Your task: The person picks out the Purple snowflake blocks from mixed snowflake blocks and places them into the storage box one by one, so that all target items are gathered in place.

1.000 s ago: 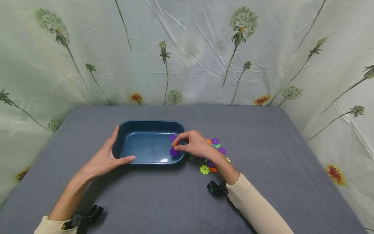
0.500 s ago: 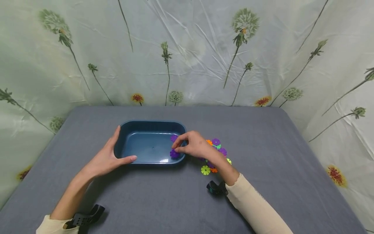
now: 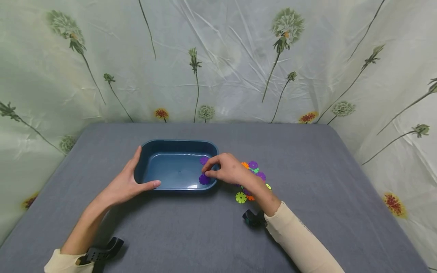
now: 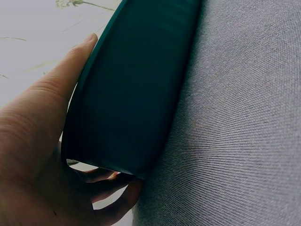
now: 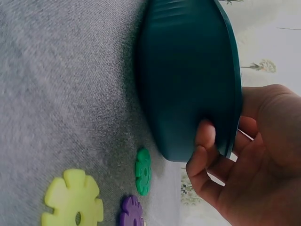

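Observation:
A dark blue plastic tub (image 3: 170, 178) stands on the grey cloth. My left hand (image 3: 124, 185) grips its left end, thumb on the front rim and fingers round the end wall; in the left wrist view those fingers curl beneath the rim. My right hand (image 3: 227, 168) reaches over the right end, pinching a purple notched disc (image 3: 204, 179) just inside. Another purple disc (image 3: 204, 160) lies behind it, partly hidden by the fingers. In the right wrist view, other right fingers (image 5: 205, 134) are curled outside the tub wall.
Several notched discs lie in a loose pile under the right forearm, among them a yellow-green disc (image 3: 241, 197) and an orange disc (image 3: 245, 165). A green disc (image 5: 143, 172) lies close by the tub's outer wall. A flowered curtain (image 3: 225, 64) hangs behind the table.
The pinched purple disc has shifted and turned slightly at the right fingertips. Both hands and the tub otherwise stay nearly still; the whole head view has drifted a little.

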A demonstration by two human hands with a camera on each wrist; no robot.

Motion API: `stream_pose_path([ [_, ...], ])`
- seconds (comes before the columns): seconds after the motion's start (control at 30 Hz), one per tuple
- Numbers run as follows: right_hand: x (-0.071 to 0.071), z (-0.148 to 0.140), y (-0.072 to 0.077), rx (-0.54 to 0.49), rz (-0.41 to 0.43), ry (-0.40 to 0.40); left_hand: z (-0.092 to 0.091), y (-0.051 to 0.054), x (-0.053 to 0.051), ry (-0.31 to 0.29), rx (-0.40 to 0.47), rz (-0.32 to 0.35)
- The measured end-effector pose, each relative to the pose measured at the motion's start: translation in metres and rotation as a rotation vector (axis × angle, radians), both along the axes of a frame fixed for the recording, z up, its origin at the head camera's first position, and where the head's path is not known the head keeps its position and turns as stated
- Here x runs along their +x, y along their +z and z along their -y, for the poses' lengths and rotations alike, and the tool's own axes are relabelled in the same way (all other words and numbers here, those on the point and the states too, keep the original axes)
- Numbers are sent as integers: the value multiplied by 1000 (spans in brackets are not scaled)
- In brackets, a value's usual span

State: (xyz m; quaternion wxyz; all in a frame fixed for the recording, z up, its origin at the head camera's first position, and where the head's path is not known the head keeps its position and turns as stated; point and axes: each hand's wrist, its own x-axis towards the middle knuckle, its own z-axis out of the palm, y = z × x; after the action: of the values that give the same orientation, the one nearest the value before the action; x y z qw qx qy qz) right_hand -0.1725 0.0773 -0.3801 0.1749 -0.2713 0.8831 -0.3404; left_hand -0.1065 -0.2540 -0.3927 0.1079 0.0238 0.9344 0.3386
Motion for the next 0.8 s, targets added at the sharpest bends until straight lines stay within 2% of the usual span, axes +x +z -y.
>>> stream_pose_path([
  [0.27,-2,-8,-1,-57,0,40,-1,0,-2,-6,-3,-8],
  [0.67,0,-29,1,-238,19,20,-2,0,-1,12,-11,-3],
  [0.8,2,-34,-2,-314,-14,28,-3,1,0,11,-12,-3],
])
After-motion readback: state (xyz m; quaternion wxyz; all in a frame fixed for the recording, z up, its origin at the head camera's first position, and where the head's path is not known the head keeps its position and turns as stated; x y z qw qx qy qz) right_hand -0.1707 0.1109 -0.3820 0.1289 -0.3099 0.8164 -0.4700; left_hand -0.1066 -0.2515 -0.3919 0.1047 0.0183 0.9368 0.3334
